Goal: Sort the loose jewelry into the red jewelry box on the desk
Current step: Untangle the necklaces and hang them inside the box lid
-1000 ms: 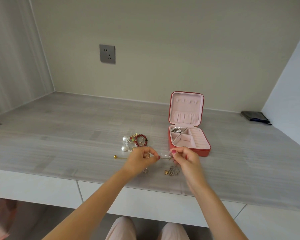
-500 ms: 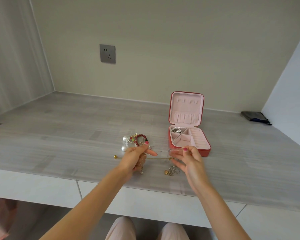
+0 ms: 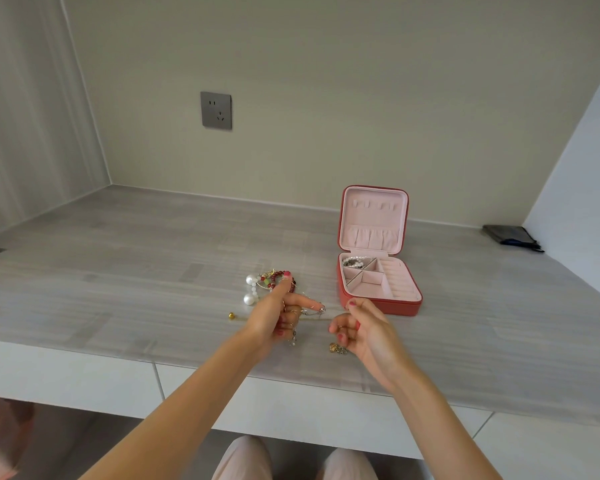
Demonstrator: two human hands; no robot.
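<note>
The red jewelry box (image 3: 388, 307) stands open on the grey desk (image 3: 125, 271), its lid upright; a beaded piece (image 3: 353, 261) lies in its back-left compartment. My left hand (image 3: 278, 318) is shut on a thin silver chain (image 3: 317, 309) looped over its fingers, with an end dangling below. My right hand (image 3: 366, 332) hovers just right of it, fingers loosely curled, nothing visible in them. Behind my left hand lies a pile with large pearls (image 3: 250, 280) and a red bead bracelet (image 3: 290, 277). A gold ball-ended pin (image 3: 231, 316) and a gold charm (image 3: 336, 348) lie on the desk.
A dark pouch (image 3: 513, 237) sits in the back right corner against the white side wall. A grey wall socket (image 3: 216, 110) is on the back wall. The desk's front edge runs just below my wrists, with white drawer fronts under it.
My hands held the thin chain stretched between them; now they have moved apart, my right hand has let go and the chain is gathered on my left fingers.
</note>
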